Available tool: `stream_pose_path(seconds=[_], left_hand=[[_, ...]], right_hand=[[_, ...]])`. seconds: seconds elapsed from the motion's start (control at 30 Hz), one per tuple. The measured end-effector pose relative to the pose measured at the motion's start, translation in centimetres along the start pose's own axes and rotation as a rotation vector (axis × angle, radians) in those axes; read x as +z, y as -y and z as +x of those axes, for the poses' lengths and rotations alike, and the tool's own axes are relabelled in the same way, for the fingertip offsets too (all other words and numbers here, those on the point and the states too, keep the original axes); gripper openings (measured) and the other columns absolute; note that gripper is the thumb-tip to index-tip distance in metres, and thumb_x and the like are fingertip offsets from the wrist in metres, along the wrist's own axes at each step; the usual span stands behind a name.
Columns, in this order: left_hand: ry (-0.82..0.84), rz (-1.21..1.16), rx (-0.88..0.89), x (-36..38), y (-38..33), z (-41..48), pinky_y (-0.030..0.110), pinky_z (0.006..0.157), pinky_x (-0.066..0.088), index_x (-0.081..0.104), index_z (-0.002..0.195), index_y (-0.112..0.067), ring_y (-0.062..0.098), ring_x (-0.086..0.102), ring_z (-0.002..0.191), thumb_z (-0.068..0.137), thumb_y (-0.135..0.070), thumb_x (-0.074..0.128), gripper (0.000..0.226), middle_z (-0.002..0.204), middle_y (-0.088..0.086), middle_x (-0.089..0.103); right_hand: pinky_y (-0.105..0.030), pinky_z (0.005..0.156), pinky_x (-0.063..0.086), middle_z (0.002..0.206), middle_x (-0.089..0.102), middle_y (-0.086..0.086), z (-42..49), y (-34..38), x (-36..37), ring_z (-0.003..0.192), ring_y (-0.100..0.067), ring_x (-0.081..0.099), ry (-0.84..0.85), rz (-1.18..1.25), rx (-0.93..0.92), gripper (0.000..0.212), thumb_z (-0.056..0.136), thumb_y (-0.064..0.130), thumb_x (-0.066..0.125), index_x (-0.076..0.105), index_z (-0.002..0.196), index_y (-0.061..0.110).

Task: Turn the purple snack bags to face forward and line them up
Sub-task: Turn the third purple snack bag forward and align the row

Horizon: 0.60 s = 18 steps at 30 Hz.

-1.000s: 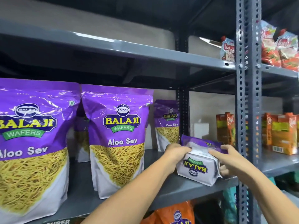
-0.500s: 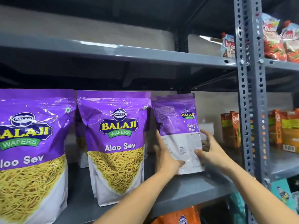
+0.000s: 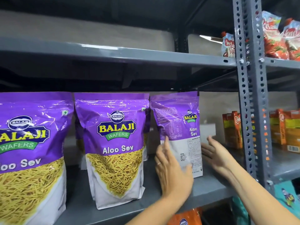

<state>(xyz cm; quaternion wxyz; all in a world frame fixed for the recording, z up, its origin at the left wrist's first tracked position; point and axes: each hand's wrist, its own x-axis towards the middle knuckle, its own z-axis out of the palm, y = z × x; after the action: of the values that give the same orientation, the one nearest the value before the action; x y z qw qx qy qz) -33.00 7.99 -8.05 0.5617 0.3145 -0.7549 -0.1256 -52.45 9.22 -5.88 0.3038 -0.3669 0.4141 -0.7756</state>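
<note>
Three purple Aloo Sev bags stand in a row on the grey shelf (image 3: 206, 192). The left bag (image 3: 29, 143) and the middle bag (image 3: 116, 143) show their fronts. The right bag (image 3: 177, 120) stands upright with its printed back side toward me. My left hand (image 3: 172, 172) lies flat against that bag's lower left face, fingers spread. My right hand (image 3: 215, 153) is open just beside the bag's right edge, slightly blurred. More purple bags (image 3: 146, 127) peek out behind the front row.
A perforated grey upright post (image 3: 253, 111) stands right of my hands. Orange juice cartons (image 3: 232, 129) sit behind and beyond it. Red pouches (image 3: 276, 39) fill the upper right shelf. The upper shelf (image 3: 129, 52) hangs low over the bags. An orange bag (image 3: 186, 218) lies below.
The bag I held upside down a second ago now stands upright beside the middle bag. Both hands have loosened from its sides, and my right hand has come off to the right.
</note>
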Motion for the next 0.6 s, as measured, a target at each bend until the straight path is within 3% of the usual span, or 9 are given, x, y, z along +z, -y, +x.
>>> stream_pose_path(seconds=[0.07,0.17,0.23,0.3,0.4,0.47,0.5,0.6], left_hand=[[0.026,-0.133,-0.025,0.6,-1.0,-1.7,0.030,0.112,0.028,0.014,0.149,-0.028,0.019,0.028,0.138,0.071,-0.033,0.069,0.096,0.147,-0.002,0.023],[0.164,-0.266,-0.176,1.6,-1.6,-2.8,0.028,0.112,0.028,0.019,0.145,-0.028,0.017,0.028,0.138,0.073,-0.033,0.070,0.088,0.145,-0.006,0.022],[0.182,-0.290,-0.230,1.9,-1.5,-2.2,0.029,0.114,0.025,0.022,0.145,-0.026,0.019,0.026,0.139,0.074,-0.030,0.070,0.085,0.145,-0.003,0.022],[0.197,-0.292,-0.277,1.9,-1.4,-1.2,0.027,0.116,0.021,0.023,0.145,-0.024,0.020,0.023,0.141,0.075,-0.028,0.068,0.083,0.145,-0.001,0.021],[0.198,-0.319,-0.357,1.8,-1.3,0.1,0.029,0.116,0.017,0.019,0.147,-0.023,0.023,0.019,0.142,0.076,-0.032,0.070,0.088,0.148,0.003,0.019],[0.204,-0.349,-0.405,1.6,-1.4,0.8,0.032,0.118,0.015,0.016,0.149,-0.022,0.024,0.017,0.144,0.078,-0.038,0.070,0.090,0.151,0.006,0.019],[0.218,-0.373,-0.435,1.5,-1.3,1.2,0.034,0.119,0.015,0.016,0.149,-0.022,0.025,0.017,0.145,0.078,-0.041,0.069,0.091,0.153,0.006,0.019],[0.281,-0.461,-0.524,1.2,-0.8,2.2,0.041,0.120,0.020,0.017,0.151,-0.024,0.026,0.023,0.145,0.069,-0.060,0.069,0.104,0.155,0.005,0.025]], right_hand=[[-0.039,0.087,0.045,0.124,0.053,-0.017,1.0,0.4,0.0,0.112,-0.030,0.052,-0.093,0.122,0.070,0.040,0.093,0.044,0.045,0.048,0.120,0.014],[-0.036,0.076,0.046,0.101,0.065,-0.016,2.4,-0.2,-0.3,0.090,-0.027,0.062,-0.158,0.108,0.157,0.034,0.101,0.036,0.030,0.047,0.119,0.013],[-0.033,0.062,0.052,0.077,0.072,-0.011,2.9,-0.5,-0.2,0.068,-0.021,0.068,-0.120,0.066,0.231,0.031,0.100,0.030,0.032,0.054,0.107,0.010],[-0.029,0.061,0.058,0.076,0.075,-0.009,3.1,-0.8,-0.1,0.069,-0.020,0.070,-0.068,-0.052,0.294,0.027,0.098,0.019,0.038,0.060,0.108,0.007],[-0.038,0.086,0.055,0.099,0.075,-0.016,3.3,-1.0,0.0,0.090,-0.029,0.069,0.055,-0.222,0.281,0.030,0.091,0.006,0.049,0.062,0.117,-0.001],[-0.050,0.103,0.041,0.117,0.068,-0.023,3.2,-0.9,0.0,0.109,-0.036,0.062,0.121,-0.261,0.256,0.034,0.087,0.003,0.054,0.060,0.120,-0.005],[-0.050,0.102,0.042,0.116,0.069,-0.024,2.9,-0.8,0.1,0.108,-0.037,0.061,0.139,-0.257,0.251,0.034,0.086,0.002,0.055,0.060,0.120,-0.005],[-0.036,0.076,0.057,0.098,0.073,-0.020,2.1,-0.4,-0.1,0.084,-0.031,0.067,0.254,-0.181,0.245,0.036,0.080,0.000,0.063,0.063,0.116,-0.001]])
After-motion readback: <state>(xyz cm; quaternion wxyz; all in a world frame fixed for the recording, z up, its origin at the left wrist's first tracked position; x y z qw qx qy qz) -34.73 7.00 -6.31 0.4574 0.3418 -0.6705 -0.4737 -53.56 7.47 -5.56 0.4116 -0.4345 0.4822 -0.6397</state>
